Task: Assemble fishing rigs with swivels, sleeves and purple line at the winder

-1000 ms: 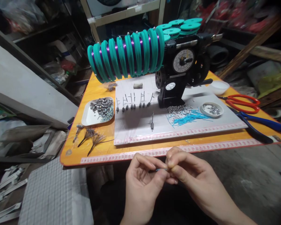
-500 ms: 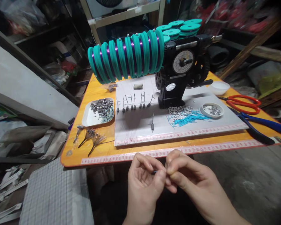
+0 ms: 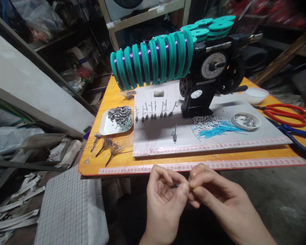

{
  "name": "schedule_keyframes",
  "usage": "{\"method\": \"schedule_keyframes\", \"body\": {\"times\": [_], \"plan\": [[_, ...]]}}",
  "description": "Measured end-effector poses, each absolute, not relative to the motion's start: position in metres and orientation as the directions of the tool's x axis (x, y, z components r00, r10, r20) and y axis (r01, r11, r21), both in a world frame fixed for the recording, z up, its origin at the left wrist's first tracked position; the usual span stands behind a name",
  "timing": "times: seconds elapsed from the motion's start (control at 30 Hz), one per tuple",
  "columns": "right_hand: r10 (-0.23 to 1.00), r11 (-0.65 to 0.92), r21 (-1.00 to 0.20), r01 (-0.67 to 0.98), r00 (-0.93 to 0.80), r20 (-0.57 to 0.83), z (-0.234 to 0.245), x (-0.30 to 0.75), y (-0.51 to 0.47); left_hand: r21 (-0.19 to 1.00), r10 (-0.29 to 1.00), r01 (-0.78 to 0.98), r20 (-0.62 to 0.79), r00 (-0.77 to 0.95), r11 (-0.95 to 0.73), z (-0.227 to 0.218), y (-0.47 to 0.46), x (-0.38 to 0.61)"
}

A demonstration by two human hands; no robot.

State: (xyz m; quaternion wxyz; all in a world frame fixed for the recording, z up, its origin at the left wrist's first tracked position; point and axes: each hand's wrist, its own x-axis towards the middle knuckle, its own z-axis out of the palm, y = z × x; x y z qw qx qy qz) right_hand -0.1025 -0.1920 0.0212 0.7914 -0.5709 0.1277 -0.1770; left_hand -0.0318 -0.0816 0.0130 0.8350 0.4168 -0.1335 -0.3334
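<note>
My left hand [image 3: 167, 207] is pinched together in front of the table edge, holding a small thin dark-blue piece [image 3: 176, 185]; most of it is hidden by the fingers. Against its fingertips, my right hand [image 3: 216, 192] also pinches, and what lies between its thumb and finger is too small to make out. Beyond the hands, a single sinker on a line [image 3: 175, 136] lies on the grey-white board [image 3: 155, 144]. Farther back, several dark sinkers [image 3: 153, 116] hang or lie in a row under green spools [image 3: 153, 61] wound with purple line.
The black winding machine [image 3: 197, 102] carries the spools. A white tray [image 3: 103, 127] of sinkers stands left. Blue thin tubes [image 3: 219, 130], a small dish [image 3: 246, 127], red-handled scissors [image 3: 285, 114] and blue-handled pliers [image 3: 299, 132] lie right. Wire bundles [image 3: 113, 151] sit near the left edge.
The view has shifted, so the table and machine appear farther right. Both hands stay pinched together at the fingertips; the small piece in the left hand shows bluer now.
</note>
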Motion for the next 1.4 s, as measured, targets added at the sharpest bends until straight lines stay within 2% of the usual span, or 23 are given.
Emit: {"method": "schedule_keyframes", "body": {"times": [0.2,0.5,0.77,0.9,1.0,1.2,1.4], "plan": [[-0.459,0.309,-0.94,0.146,0.889,-0.013,0.019,-0.1,-0.193,0.83,-0.625,0.388,-0.063,0.778,0.401,0.014,-0.082,-0.035],[-0.424,0.432,-0.894,0.121,0.902,-0.083,0.018,-0.101,-0.191,0.765,-0.64,0.45,-0.065,0.766,0.461,0.011,-0.087,-0.035],[-0.429,0.42,-0.895,0.15,0.902,-0.05,0.021,-0.1,-0.19,0.811,-0.562,0.446,-0.182,0.807,0.378,0.016,-0.089,-0.037],[-0.478,0.335,-0.926,0.174,0.878,-0.008,0.023,-0.1,-0.192,0.823,-0.57,0.421,-0.149,0.808,0.382,0.021,-0.089,-0.035],[-0.506,0.342,-0.923,0.175,0.862,-0.024,0.024,-0.101,-0.193,0.813,-0.592,0.435,-0.143,0.793,0.387,0.022,-0.09,-0.035],[-0.472,0.361,-0.921,0.145,0.88,-0.047,0.022,-0.101,-0.193,0.812,-0.578,0.445,-0.168,0.799,0.378,0.023,-0.091,-0.037],[-0.446,0.356,-0.919,0.17,0.895,-0.007,0.027,-0.099,-0.193,0.828,-0.594,0.444,-0.176,0.785,0.343,0.023,-0.088,-0.033]]}}
